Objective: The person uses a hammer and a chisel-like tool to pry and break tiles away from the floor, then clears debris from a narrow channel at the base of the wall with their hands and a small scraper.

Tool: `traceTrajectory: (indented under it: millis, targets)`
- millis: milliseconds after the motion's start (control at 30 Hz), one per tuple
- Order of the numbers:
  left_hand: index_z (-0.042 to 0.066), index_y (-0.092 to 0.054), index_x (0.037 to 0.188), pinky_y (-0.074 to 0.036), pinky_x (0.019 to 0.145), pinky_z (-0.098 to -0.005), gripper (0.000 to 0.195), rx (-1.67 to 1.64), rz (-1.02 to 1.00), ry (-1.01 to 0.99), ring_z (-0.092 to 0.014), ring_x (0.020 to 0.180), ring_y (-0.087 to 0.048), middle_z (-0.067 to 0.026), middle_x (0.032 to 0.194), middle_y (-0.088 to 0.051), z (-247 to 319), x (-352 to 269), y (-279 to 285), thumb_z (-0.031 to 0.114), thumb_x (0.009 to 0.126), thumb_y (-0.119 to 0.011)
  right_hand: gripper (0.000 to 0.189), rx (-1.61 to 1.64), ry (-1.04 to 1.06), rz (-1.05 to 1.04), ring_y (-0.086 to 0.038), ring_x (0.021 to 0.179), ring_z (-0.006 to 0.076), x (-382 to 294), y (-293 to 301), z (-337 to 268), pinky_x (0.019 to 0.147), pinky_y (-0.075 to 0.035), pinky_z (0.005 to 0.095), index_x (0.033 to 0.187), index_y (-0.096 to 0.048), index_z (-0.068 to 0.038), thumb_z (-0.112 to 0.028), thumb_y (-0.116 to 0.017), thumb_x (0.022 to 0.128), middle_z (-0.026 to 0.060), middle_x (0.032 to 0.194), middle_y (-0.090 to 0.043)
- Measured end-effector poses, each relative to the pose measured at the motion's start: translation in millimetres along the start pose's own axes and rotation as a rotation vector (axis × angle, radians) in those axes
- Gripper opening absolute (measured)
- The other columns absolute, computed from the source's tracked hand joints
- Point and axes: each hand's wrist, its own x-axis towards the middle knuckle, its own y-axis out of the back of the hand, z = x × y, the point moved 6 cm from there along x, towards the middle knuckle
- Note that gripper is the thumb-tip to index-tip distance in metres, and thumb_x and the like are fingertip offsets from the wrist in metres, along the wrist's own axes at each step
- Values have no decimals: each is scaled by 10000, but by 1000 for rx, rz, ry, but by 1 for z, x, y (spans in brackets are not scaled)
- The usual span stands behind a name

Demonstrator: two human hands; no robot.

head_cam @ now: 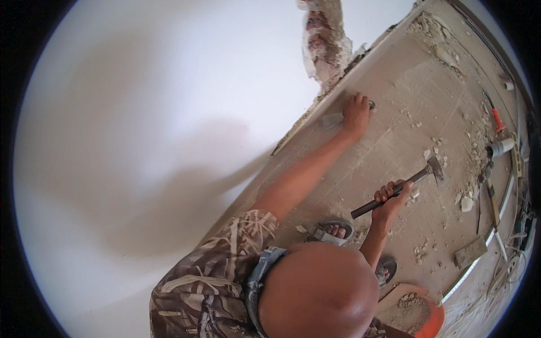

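Note:
My left hand (pixel 357 115) is closed around a hand tool, apparently a scraper, beside the foot of the white wall. Its dark handle end (pixel 372 104) shows past the fingers, and a flat pale blade (pixel 331 120), somewhat blurred, points towards the wall. Lower right, my right hand (pixel 391 197) grips the dark handle of a hammer (pixel 437 170), whose broad metal head is up and to the right, above the dusty floor. Above the left hand, a broken channel in the wall plaster (pixel 325 46) exposes reddish, rough material.
Rubble (pixel 466 203) lies scattered over the floor. Along the right are an orange-handled tool (pixel 498 120), a grey pipe piece (pixel 501 148), a yellow spirit level (pixel 516 158), a flat block (pixel 471 252) and cables. An orange container (pixel 437 319) of debris stands near my sandalled feet.

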Motion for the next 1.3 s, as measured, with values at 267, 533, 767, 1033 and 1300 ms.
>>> traceTrajectory:
  millis: [267,533,767,1033,1300]
  targets:
    - [33,-587,1128,-417,952,-453,365,-319,-236,-283,-338,1120,-501,-141,1149,-530,9,-109,39,148,805,-711,402,50,-57,24,-318,498,69,4,-5,15,447,-269,252,893,-462,-157,-545,-487,995,-48,622,-347]
    - [63,-608,1170,-334,1124,-463,365,-454,-675,-273,-351,1294,-445,-156,1275,-515,-41,-180,110,86,821,-710,422,45,49,70,-315,497,66,2,16,-25,447,-283,242,868,-449,-154,-556,-495,988,-43,640,-342]
    - [40,-611,1138,-399,1063,-469,384,-340,-687,-112,-377,1242,-494,-183,1285,-536,-78,-219,155,191,809,-737,440,43,16,91,-321,498,67,2,31,-28,451,-285,243,867,-446,-146,-568,-488,986,-39,646,-347]
    - [-72,-459,1199,-532,726,-497,530,95,-479,301,-447,852,-640,-294,1063,-600,-90,-195,139,317,896,-654,417,47,-49,-21,-337,482,90,-4,-5,-6,445,-281,265,881,-451,-140,-538,-465,1004,-32,622,-359]
    - [-106,-435,1246,-529,702,-509,553,-158,-457,418,-452,836,-647,-267,876,-640,-9,-179,83,263,890,-640,454,73,-19,34,-327,473,81,-7,-1,-7,432,-280,260,891,-438,-149,-593,-458,986,-42,614,-352]
